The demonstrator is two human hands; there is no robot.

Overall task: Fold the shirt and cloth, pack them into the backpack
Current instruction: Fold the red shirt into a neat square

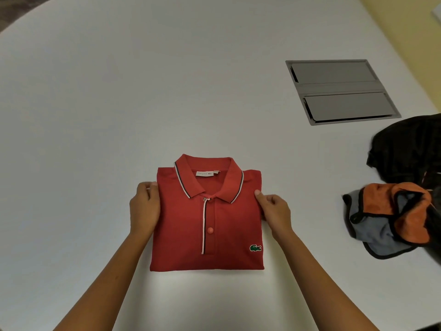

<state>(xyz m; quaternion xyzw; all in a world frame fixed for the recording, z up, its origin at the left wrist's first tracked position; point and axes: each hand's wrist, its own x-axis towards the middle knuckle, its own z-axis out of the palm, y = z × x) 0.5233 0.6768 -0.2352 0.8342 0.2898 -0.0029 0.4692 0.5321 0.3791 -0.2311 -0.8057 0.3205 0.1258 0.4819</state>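
Shirt (207,225) lies folded, left hand (144,206) and right hand (274,211) pinching its edges; backpack (410,149) contents hidden.

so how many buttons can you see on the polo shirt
2 on the red polo shirt: a small button at the top of the placket just under the collar, and a red button lower down the placket. Any others may be hidden by the folds.

Shirt (207,225) neck label (204,173) reads "LACOSTE".
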